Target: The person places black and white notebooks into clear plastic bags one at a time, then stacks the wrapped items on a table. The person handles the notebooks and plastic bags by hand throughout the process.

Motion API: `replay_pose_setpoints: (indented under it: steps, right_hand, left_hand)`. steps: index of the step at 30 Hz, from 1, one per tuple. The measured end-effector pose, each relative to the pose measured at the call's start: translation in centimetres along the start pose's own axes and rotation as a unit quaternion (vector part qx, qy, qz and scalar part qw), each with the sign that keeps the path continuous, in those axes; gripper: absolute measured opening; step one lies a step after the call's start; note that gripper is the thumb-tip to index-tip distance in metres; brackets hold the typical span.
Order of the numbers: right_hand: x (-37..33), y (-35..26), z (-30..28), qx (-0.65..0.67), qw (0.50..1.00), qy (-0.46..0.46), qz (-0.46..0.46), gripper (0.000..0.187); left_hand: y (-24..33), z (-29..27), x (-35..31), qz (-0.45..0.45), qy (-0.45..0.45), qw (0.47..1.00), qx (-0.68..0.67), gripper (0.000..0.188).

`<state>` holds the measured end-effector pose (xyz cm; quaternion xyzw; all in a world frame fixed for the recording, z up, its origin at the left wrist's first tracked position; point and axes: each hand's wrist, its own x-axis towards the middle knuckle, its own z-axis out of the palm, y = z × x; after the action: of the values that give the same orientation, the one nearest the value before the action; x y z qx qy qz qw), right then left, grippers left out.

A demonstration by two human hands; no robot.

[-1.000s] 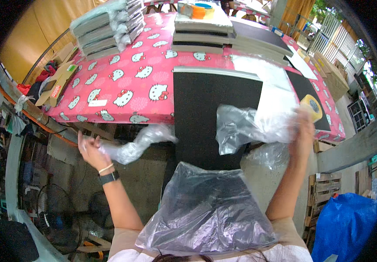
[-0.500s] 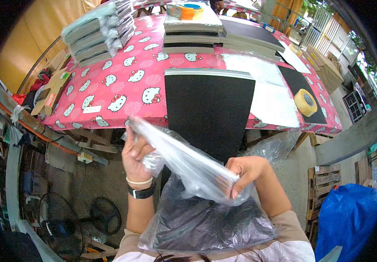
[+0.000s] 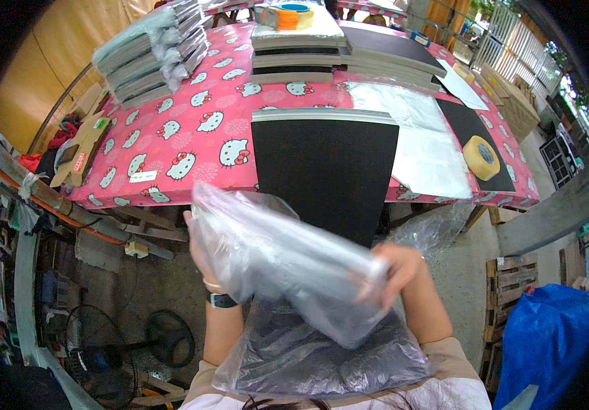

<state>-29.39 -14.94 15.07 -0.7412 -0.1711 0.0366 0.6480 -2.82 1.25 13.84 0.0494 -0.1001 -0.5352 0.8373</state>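
A clear plastic bag (image 3: 287, 253) is stretched slantwise between my hands, with its broad side facing me. My left hand (image 3: 200, 256) holds its left end; the plastic covers most of those fingers. At the other end, my right hand (image 3: 398, 273), slightly blurred, grips the bag's edge with curled fingers. Below, more clear plastic (image 3: 321, 359) lies on my lap over something dark. Just beyond the bag, a stack of black sheets (image 3: 325, 164) with pale edges reaches from the table past its near edge; the bag hides its lower part.
The table (image 3: 161, 147) has a pink patterned cover. Plastic-wrapped stacks (image 3: 147, 58) stand far left, and black-and-white sheet stacks (image 3: 294, 61) at the back. Clear plastic sheets (image 3: 424, 150) and a tape roll (image 3: 481, 158) lie right. A fan (image 3: 100, 352) stands on the floor, lower left.
The bag has turned its broad side toward me and spread out, now covering much of my left hand. My right hand has moved slightly to the right, still on the bag's edge.
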Motion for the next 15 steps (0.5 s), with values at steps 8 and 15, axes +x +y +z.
replay_pose_setpoints:
  steps: [8, 15]
  right_hand:
    - [-1.9, -4.6, -7.4, -0.191, 0.837, 0.505, 0.093, 0.019]
    - [1.5, -2.3, -9.7, -0.491, 0.625, 0.585, 0.166, 0.047]
  left_hand:
    - [3.4, 1.4, 6.9, 0.016, -0.002, 0.81, 0.586, 0.068]
    - [0.6, 2.1, 13.6, 0.282, -0.035, 0.386, 0.877, 0.046]
